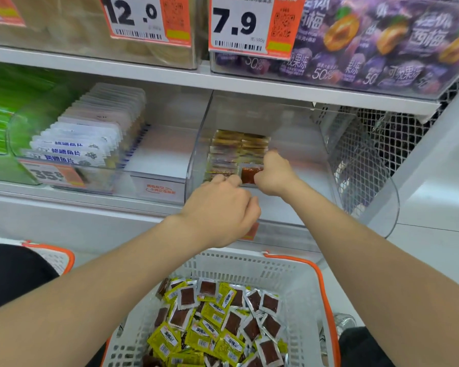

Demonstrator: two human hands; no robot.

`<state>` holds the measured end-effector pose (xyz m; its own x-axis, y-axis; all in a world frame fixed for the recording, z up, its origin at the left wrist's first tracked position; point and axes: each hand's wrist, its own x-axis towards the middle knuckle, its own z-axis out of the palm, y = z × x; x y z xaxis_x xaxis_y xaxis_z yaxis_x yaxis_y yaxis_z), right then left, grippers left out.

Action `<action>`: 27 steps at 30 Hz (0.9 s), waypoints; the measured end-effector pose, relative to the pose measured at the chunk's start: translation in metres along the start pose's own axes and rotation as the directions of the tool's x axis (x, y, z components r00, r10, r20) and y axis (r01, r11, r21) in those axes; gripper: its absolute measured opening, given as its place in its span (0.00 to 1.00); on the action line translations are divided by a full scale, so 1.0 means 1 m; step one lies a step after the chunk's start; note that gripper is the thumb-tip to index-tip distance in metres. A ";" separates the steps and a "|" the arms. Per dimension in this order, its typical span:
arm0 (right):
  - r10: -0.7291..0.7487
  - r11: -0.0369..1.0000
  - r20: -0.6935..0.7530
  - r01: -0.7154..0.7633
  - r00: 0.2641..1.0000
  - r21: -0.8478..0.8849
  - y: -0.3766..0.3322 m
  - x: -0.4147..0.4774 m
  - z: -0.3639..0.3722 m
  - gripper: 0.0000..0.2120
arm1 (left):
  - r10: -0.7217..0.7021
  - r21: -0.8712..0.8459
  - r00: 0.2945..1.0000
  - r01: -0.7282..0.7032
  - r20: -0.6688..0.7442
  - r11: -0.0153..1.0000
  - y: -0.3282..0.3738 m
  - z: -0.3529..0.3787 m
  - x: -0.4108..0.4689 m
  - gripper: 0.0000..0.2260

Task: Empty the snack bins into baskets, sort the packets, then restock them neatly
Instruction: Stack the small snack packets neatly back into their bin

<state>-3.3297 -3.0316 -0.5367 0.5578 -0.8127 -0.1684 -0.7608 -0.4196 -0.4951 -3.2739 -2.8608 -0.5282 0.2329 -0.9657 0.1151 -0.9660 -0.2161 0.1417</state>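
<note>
Item under handling: one small sealed snack packet [249, 174], dark red contents showing through its clear window, positioned at the front of a stacked row of like packets [236, 147] inside the clear acrylic bin [302, 144] on the middle shelf. The right hand [274, 176] pinches this packet by its right edge, fingers curled tight. The left hand [220, 205] sits with curled fingers against the row's front left; whether it holds a packet cannot be determined. Assessment: the packets appear light, thin, pliable and glossy, so liable to slide and topple. They are best taken by the crimped edges, or squared up as a small stack between both hands. Below, a white basket [249, 268] with orange trim holds the remaining loose packets [223, 327], unsorted.
</note>
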 end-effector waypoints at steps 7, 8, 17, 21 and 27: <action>0.052 0.998 -0.090 -0.050 0.995 0.027 0.008 -0.004 -0.005 0.06 | 0.005 -0.005 1.000 -0.005 0.007 1.000 -0.004 0.001 0.000 0.27; 0.054 0.998 -0.084 -0.051 0.995 0.038 0.010 -0.004 -0.005 0.05 | 0.010 -0.014 1.000 -0.010 0.000 1.000 -0.006 0.002 0.000 0.26; -0.196 0.956 -0.153 0.154 0.969 -0.249 0.004 -0.064 -0.045 0.06 | 0.133 -0.072 0.974 -0.148 -0.181 0.986 -0.005 -0.010 -0.021 0.14; -0.473 0.881 -0.164 0.460 0.866 -0.114 0.002 -0.148 -0.062 0.07 | 0.132 -0.087 0.948 -0.164 -0.290 0.983 0.017 -0.023 -0.059 0.08; -0.372 0.814 0.369 0.491 0.852 -0.310 0.066 -0.221 0.000 0.09 | 0.166 -0.060 0.851 -0.157 0.498 0.986 0.010 0.051 -0.105 0.08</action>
<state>-3.5033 -2.8798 -0.5325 0.8806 -0.3865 -0.2741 -0.4488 -0.8658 -0.2212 -3.3136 -2.7685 -0.5895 -0.0175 -0.9297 -0.3678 -0.9821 -0.0530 0.1807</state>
